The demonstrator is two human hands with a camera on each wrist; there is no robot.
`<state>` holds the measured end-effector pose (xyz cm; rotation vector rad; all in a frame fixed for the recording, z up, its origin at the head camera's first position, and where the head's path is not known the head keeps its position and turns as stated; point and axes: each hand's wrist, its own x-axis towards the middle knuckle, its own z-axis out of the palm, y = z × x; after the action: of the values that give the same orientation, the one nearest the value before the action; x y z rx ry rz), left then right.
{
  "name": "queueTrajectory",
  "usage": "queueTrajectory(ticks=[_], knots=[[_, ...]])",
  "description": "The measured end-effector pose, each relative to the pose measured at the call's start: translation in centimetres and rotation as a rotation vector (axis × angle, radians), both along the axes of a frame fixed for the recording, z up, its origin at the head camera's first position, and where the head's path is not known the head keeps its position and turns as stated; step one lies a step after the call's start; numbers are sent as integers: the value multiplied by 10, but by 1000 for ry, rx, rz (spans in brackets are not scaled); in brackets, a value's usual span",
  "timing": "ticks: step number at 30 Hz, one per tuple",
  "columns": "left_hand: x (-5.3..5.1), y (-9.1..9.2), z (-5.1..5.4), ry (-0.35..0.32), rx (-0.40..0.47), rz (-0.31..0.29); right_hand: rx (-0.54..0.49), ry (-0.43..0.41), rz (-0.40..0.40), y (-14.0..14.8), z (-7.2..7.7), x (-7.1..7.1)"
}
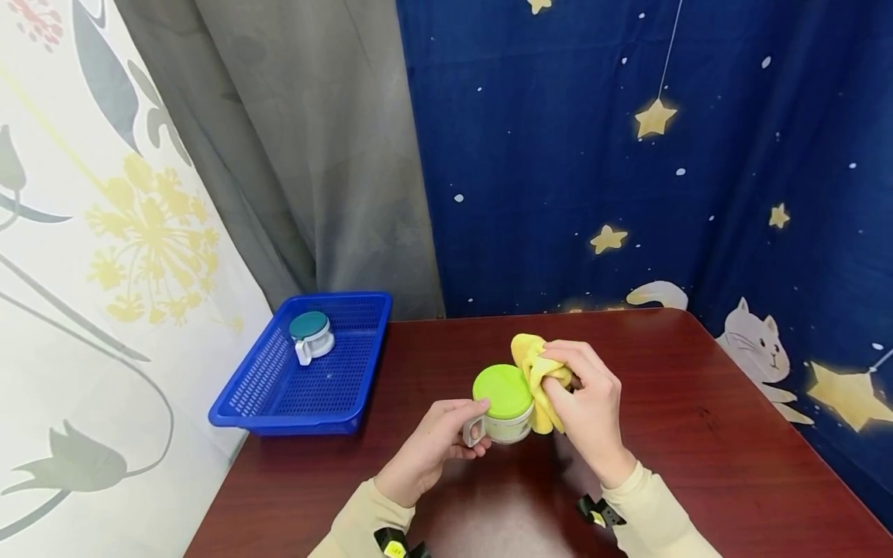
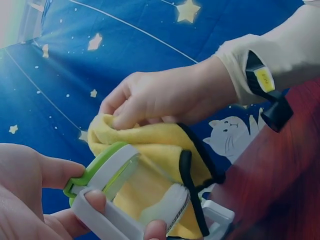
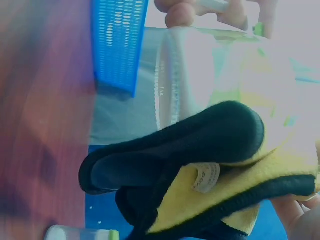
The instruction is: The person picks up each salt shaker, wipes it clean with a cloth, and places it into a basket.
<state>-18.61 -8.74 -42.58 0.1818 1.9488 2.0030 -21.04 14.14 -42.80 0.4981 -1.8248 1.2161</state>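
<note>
A clear jar with a lime-green lid [image 1: 502,391] is held above the table by my left hand [image 1: 438,440], thumb at the lid's edge and fingers around the white handle [image 1: 474,431]. My right hand [image 1: 589,407] pinches a yellow cloth [image 1: 540,376] against the jar's right side. In the left wrist view, the dark-edged cloth [image 2: 150,135] lies behind the tilted jar [image 2: 122,172]. Dark trim and a small tag [image 3: 207,177] show on the cloth in the right wrist view, where the jar [image 3: 200,75] looks washed out.
A blue perforated basket [image 1: 300,424] stands at the table's left, holding a jar with a teal lid [image 1: 309,325]. Another clear container with a green edge [image 3: 82,233] appears low in the right wrist view. Curtains hang behind the brown table [image 1: 698,434].
</note>
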Motion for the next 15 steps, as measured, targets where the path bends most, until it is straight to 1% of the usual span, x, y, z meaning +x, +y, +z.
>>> queueTrajectory(ticks=[3,6,8,15], knots=[[0,0,3,16,-6,-14,-3,-13,15,0,6,1],[0,0,3,25,-15,-27,-15,-39,22,1,6,2],[-1,0,1,29,-18,-35,-22,-52,28,1,4,3],[-1,-1,1,31,-23,-56,-20,-62,41,2,5,4]])
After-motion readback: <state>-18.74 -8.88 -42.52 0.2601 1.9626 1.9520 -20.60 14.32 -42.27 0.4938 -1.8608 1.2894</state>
